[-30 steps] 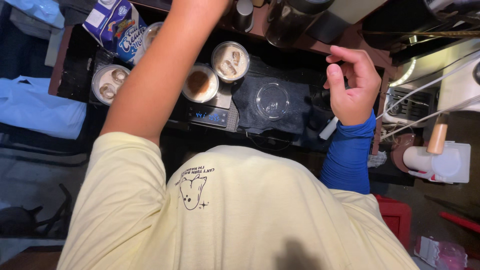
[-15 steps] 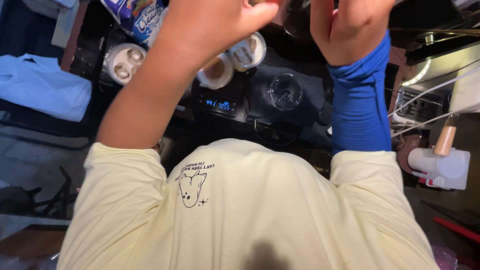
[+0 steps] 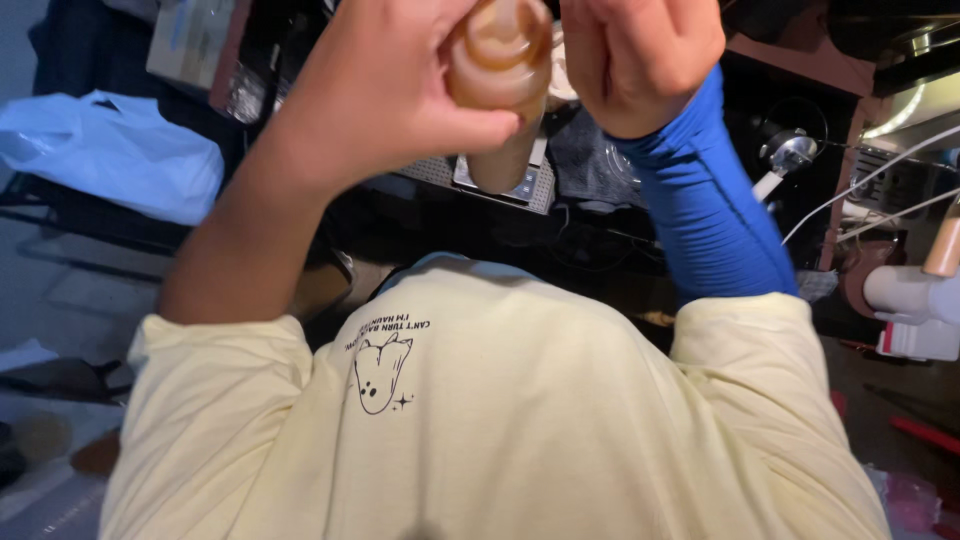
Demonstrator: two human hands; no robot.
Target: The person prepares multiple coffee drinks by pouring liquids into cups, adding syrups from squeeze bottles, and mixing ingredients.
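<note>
Both hands have risen close under the camera since the earlier frame, and a cup of pale brown drink now sits between them. At far left a blue plastic bag lies on the dark surface. Next, the left hand wraps the cup, fingers clamped round its side, thumb across the front, seemingly to steady it. Right of it, the right hand in a blue sleeve is curled shut beside the rim; whether it grips anything I cannot tell

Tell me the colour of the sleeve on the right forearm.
Bright blue; the sleeve shows best in the head view, running down from the right hand.
</note>
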